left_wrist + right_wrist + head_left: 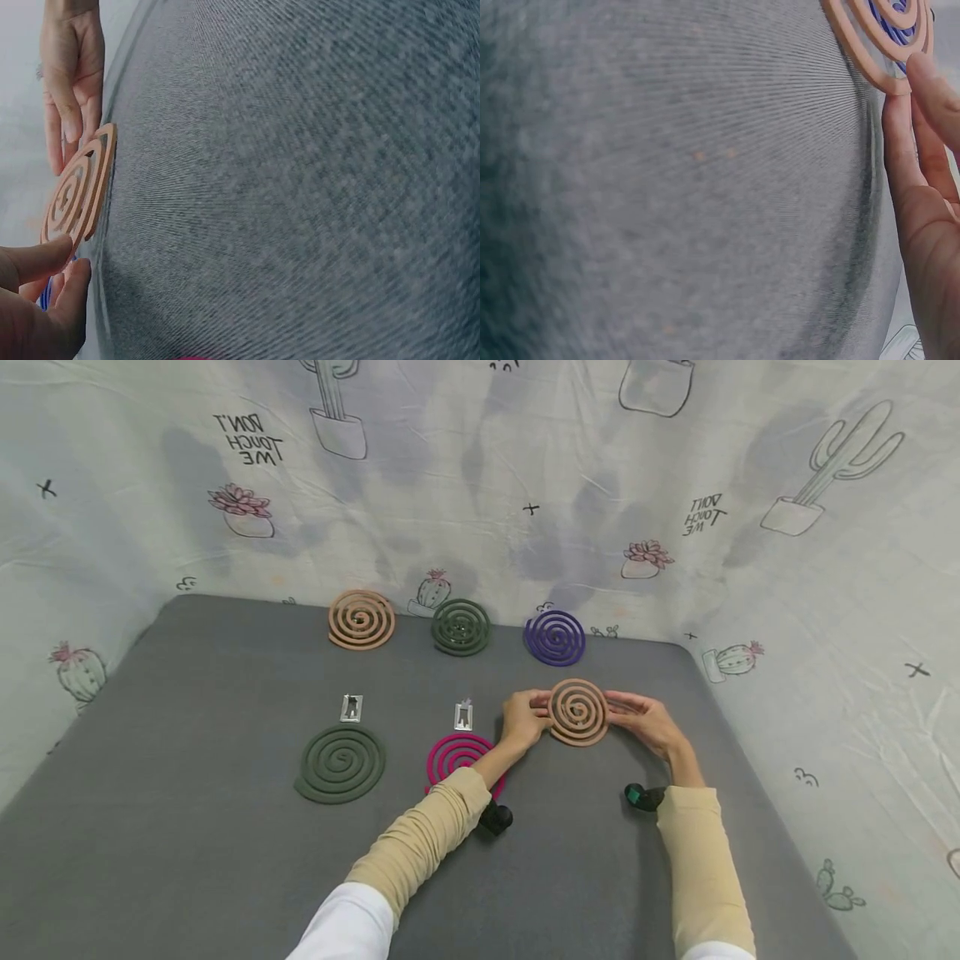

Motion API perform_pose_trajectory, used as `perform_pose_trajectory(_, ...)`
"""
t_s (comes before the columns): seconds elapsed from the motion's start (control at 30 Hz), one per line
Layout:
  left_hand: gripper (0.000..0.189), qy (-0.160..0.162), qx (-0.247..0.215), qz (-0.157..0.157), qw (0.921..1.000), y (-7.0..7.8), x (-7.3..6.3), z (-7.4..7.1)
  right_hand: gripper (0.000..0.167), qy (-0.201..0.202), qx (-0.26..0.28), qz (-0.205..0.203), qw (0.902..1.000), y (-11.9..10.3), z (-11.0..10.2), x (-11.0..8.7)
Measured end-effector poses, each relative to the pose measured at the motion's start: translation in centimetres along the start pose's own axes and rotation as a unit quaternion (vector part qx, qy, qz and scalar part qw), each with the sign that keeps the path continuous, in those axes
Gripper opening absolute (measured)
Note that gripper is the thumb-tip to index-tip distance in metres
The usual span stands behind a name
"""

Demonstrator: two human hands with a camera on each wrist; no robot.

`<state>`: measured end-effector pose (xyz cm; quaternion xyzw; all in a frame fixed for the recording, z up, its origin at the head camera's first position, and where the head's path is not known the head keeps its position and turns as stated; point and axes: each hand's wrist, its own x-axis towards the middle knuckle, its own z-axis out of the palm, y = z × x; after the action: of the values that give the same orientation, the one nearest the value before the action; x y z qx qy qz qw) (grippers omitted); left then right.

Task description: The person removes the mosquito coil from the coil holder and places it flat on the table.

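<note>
An orange-tan mosquito coil (567,739) is held up between both hands, its spiral facing the head camera. My left hand (522,720) pinches its left edge, with the thumb (46,259) on one face. On the opposite edge, my right hand (651,724) grips it between thumb (932,94) and fingers (901,146). The purple mosquito coil (556,662) behind shows through its gaps in the right wrist view. A pink mosquito coil (442,750) lies partly hidden under my left forearm.
Along the table's far edge are another orange coil (362,646) and a dark green coil (461,652). A green coil (340,797) lies at left. Two small silver metal stands (352,720) (463,727) sit on the grey tabletop (225,827). Patterned cloth (465,510) hangs behind.
</note>
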<state>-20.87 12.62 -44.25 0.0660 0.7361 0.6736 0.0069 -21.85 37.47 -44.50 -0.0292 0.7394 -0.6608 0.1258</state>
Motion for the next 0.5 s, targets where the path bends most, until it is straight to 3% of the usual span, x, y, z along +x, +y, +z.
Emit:
perform_pose_trajectory(0.3, 0.045, 0.005, 0.002, 0.005, 1.0, -0.75, 0.36, 0.14, 0.048, 0.003, 0.015, -0.02, 0.9997, 0.66, 0.31, 0.09)
perform_pose_trajectory(0.5, 0.04, 0.009, -0.009, 0.016, 0.9998, -0.81, 0.68, 0.09, 0.051, 0.011, 0.006, -0.024, 0.9996, 0.45, 0.33, 0.15)
